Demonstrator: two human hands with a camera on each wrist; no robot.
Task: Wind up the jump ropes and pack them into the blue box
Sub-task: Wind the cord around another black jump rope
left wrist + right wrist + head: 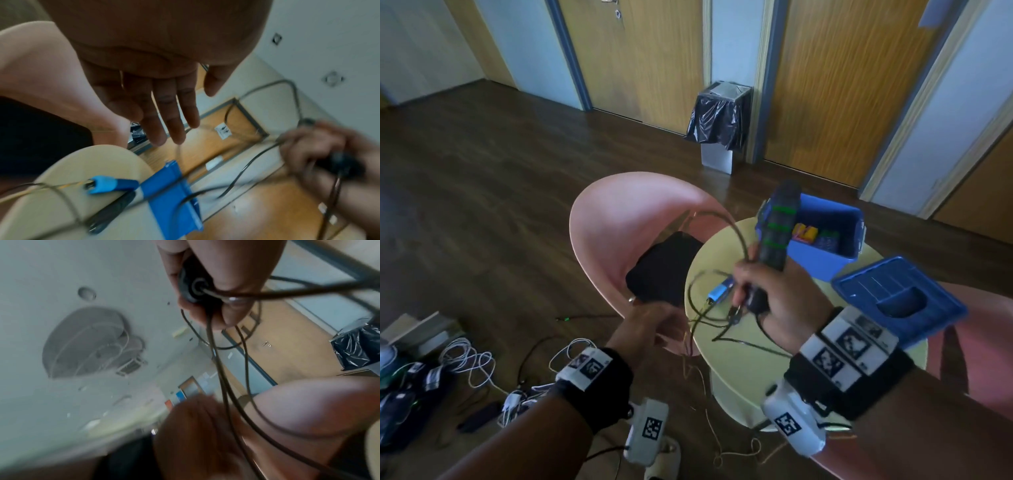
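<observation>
Black foam with green bands covers the jump rope handle (pixel 777 228) that the right hand (pixel 774 291) grips, fingers curled round its lower part so that the handle stands up and tilts away from the person; the right wrist view shows the handle's round end (pixel 193 287) with the dark rope (pixel 224 369) coming out of it and several strands hanging down past the fingers (pixel 232 311); a loop of that rope (pixel 726 222) arches up to the left of the right hand, and more loose turns lie on the pale yellow round desk (pixel 739 346) just below it; the left hand (pixel 650 322) is lower and to the left of the right hand, at the desk's near edge beside the rope strands; in the left wrist view its fingers (pixel 170 116) are straight and spread, holding nothing that I can make out, though the picture is blurred; a second handle, blue (pixel 719 291), lies on the desk between the two hands, just left of the right hand; the blue box (pixel 832 253) stands open on the desk beyond the right hand, with small coloured items inside; its blue lid (pixel 893 294) rests to the right of the right hand; a pink chair (pixel 619 219) with a black cushion (pixel 664 270) stands beyond the left hand.
</observation>
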